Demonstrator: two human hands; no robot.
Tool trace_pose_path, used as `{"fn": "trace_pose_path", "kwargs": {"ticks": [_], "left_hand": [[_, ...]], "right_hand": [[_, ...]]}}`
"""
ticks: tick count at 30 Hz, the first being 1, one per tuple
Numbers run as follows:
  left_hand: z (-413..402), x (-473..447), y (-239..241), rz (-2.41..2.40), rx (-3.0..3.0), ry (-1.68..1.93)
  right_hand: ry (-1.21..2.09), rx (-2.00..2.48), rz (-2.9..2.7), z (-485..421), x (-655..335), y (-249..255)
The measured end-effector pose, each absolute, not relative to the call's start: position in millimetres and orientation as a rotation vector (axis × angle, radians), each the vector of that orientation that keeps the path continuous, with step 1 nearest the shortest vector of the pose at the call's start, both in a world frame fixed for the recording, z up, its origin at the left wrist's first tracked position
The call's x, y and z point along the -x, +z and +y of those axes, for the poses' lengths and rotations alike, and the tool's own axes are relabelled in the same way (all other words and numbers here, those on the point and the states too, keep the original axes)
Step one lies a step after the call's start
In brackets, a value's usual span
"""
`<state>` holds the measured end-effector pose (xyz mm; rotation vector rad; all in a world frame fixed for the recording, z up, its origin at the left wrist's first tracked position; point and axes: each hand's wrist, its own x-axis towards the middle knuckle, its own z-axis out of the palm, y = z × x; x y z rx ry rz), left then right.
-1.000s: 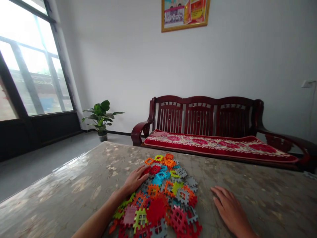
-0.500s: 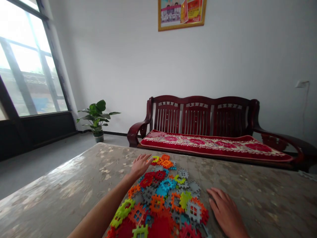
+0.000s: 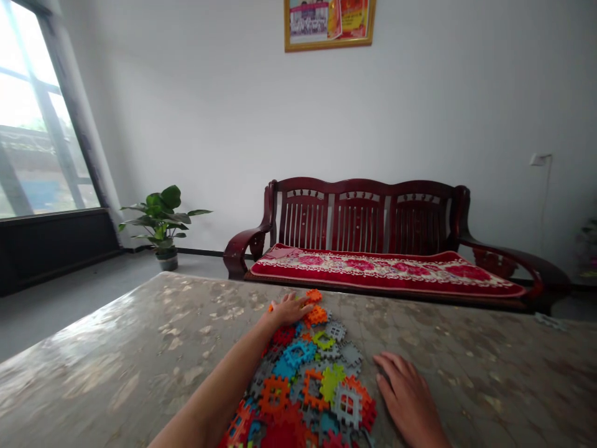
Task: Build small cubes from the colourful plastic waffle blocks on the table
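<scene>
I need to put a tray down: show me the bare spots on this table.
Bare: the table left of the left hand and forearm, and the wide stretch right of the right hand. Crowded: the middle, where plastic tiles lie heaped between both hands.

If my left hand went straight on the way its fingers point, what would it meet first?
Probably the orange notched plastic tile, just ahead of the left hand; whether the fingertips already touch it is unclear. Beyond it, only the glossy patterned table shows.
</scene>
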<state>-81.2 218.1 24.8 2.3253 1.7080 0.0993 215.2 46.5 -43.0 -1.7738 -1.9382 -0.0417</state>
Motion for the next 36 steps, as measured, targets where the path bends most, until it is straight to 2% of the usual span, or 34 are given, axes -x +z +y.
{"fn": "trace_pose_path", "kwargs": {"ticks": [10, 15, 18, 21, 26, 31, 36], "left_hand": [[172.1, 19.4, 34.3, 1.422, -2.383, 0.156], [147.9, -2.9, 32.1, 1.220, -2.432, 0.132], [134.4, -4.1, 41.2, 1.015, -2.438, 0.101], [121.9, 18.5, 61.1, 0.950, -2.479, 0.251], [100.0, 126.7, 79.9, 1.326, -2.382, 0.475], [73.0, 241.7, 41.2, 1.806, -2.074, 0.536], [57.3, 254.6, 9.9, 1.979, -1.960, 0.501]], "right_hand": [[0.055, 1.717, -1.875, 45.6, -213.5, -35.7], [0.157, 1.680, -1.663, 52.8, -221.9, -40.1], [0.197, 1.664, -1.589, 54.6, -224.2, -40.3], [0.240, 1.641, -1.558, 54.3, -224.8, -38.9], [0.248, 1.628, -1.527, 55.3, -225.4, -38.8], [0.198, 1.553, -1.638, 53.0, -219.2, -38.5], [0.153, 1.484, -1.836, 46.4, -211.7, -36.0]]}}
